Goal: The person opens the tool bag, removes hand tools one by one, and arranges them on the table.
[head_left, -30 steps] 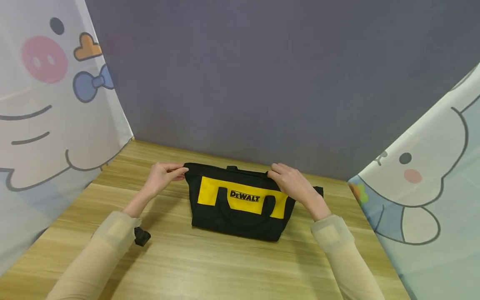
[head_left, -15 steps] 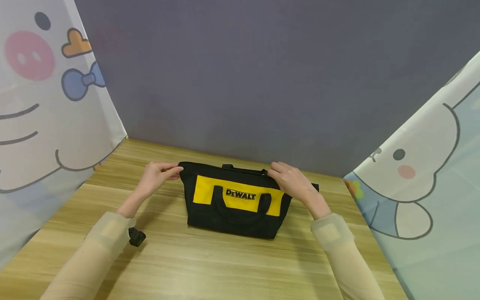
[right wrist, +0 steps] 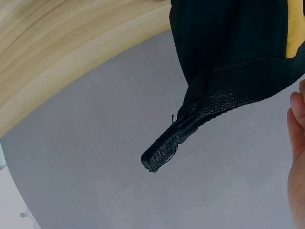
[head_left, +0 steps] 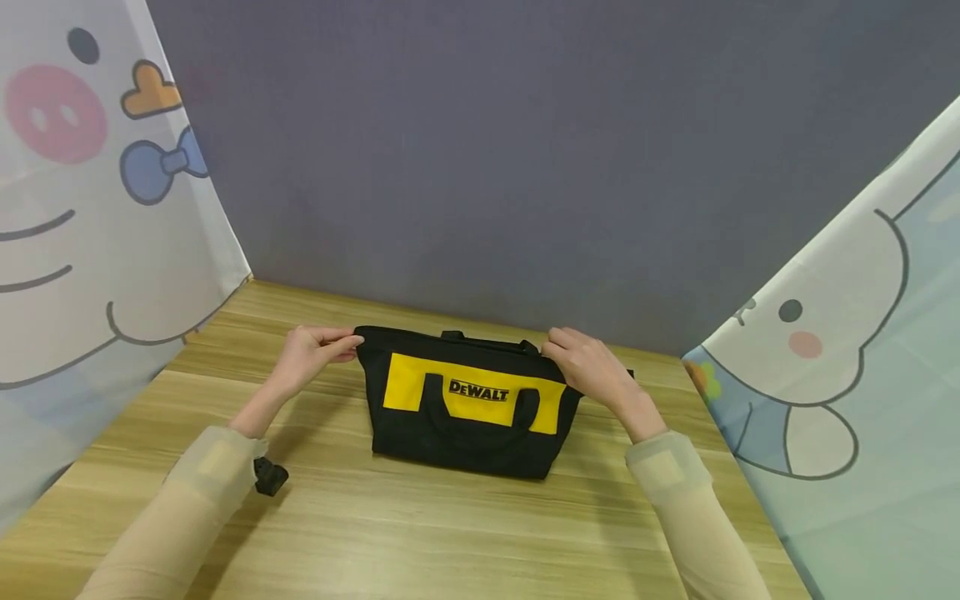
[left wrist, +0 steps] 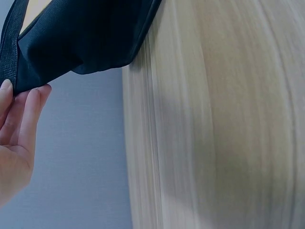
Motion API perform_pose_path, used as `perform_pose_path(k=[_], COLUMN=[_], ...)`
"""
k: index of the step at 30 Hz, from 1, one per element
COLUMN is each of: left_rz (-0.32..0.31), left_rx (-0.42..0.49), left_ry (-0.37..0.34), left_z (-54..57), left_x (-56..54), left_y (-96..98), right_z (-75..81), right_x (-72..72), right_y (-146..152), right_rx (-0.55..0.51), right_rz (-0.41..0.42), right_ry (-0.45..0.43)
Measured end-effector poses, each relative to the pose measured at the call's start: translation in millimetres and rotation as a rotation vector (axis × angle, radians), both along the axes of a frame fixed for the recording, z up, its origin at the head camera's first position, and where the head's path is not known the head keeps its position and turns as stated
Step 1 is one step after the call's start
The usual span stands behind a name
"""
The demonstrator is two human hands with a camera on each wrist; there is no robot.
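Note:
A black and yellow tool bag (head_left: 465, 400) with DEWALT lettering stands upright on the wooden table. Its front handle hangs down over the yellow panel. At the bag's upper left corner my left hand (head_left: 306, 357) pinches the fabric by the zipper end; the left wrist view shows this thumb and finger hold on the corner (left wrist: 28, 71). My right hand (head_left: 588, 364) has curled fingers at the zipper along the top edge, toward the right end. Whatever lies between those fingertips is hidden. A black zipper tail (right wrist: 162, 150) sticks out past the bag's right end in the right wrist view.
The wooden table (head_left: 420, 533) ends at a grey back panel (head_left: 480, 167). Cartoon-printed cloths hang at the left (head_left: 82, 250) and right (head_left: 847, 350). A small black piece (head_left: 270, 477) shows beside the left cuff.
My right hand has slid a little to the right along the bag's top edge. The left hand keeps its hold on the corner. The whole head view has shifted slightly.

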State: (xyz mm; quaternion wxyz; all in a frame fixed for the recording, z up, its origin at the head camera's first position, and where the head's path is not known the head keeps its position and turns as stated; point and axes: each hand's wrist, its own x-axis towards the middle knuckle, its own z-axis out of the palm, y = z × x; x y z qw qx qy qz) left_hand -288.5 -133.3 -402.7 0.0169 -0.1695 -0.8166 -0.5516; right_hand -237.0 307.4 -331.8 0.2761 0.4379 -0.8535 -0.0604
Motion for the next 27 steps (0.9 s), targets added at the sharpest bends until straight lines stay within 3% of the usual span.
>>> perform_pose_path(k=[5, 27], left_rz=[-0.001, 0.007], left_rx=[0.009, -0.004], left_ry=[-0.026, 0.005], left_z=[-1.6, -2.5], left_x=[0.9, 3.3], left_y=[1.2, 0.8], right_z=[0.2, -6.0], right_x=[3.6, 13.1], right_y=[8.1, 39.1], right_rx=[-0.008, -0.035], right_rz=[-0.015, -0.053], right_ry=[0.009, 0.018])
